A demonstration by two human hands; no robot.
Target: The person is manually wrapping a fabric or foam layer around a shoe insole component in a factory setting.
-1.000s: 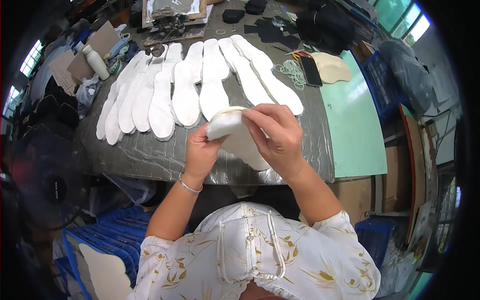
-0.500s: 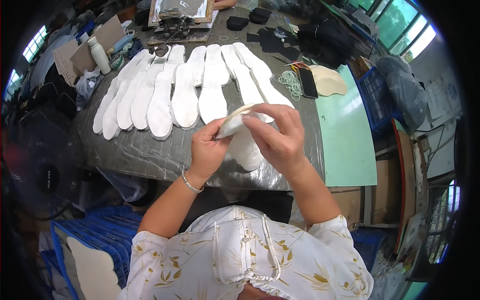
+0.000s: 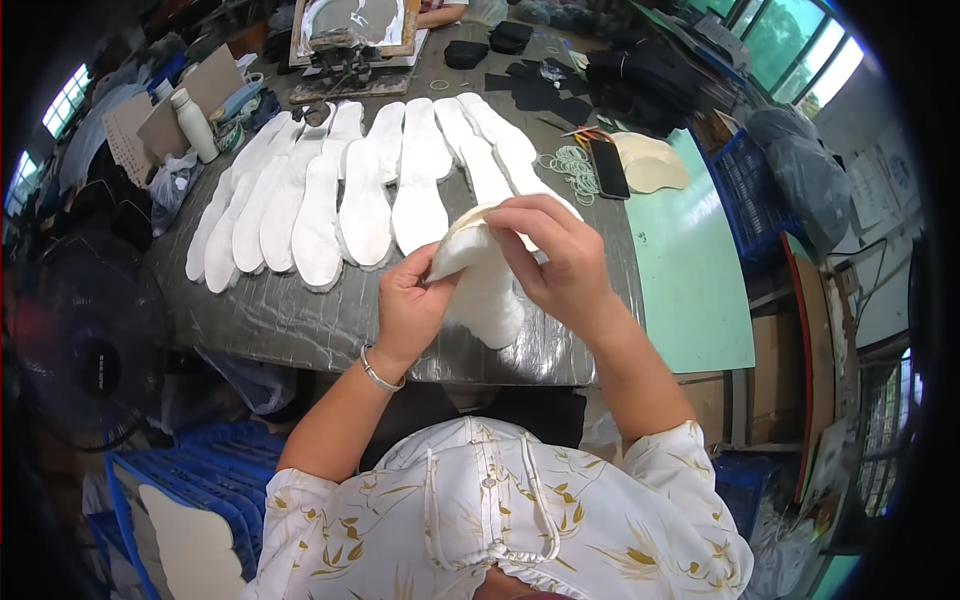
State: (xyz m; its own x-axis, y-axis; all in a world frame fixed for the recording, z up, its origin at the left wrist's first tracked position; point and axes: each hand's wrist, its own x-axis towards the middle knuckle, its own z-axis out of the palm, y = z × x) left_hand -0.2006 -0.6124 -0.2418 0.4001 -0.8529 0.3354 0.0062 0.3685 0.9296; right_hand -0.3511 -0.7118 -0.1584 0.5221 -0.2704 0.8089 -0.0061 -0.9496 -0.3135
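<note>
A fluffy white insole [image 3: 487, 300] with a cream edge hangs over the near side of the table, its top folded over. My left hand [image 3: 410, 308] is closed on its left edge, thumb on the fleece. The thumb and fingers of my right hand [image 3: 560, 258] pinch the upper edge; the fingertips are partly hidden. Beyond my hands, several white insoles [image 3: 366, 212] lie in two overlapping rows, smooth faces up, with fleece showing at their rims.
A dark table [image 3: 400, 345] carries pale rubber bands [image 3: 575, 170], a black phone [image 3: 608, 168], cream cut pieces [image 3: 652, 162] and a green sheet [image 3: 690, 265]. A framed screen [image 3: 355, 35] stands at the back, near another person's arm [image 3: 440, 15]. A fan [image 3: 95, 350] is at left.
The held insole has tipped so that more of its fleece side shows below my hands. My right hand has shifted slightly, still pinching the top edge. The whole view has moved a little.
</note>
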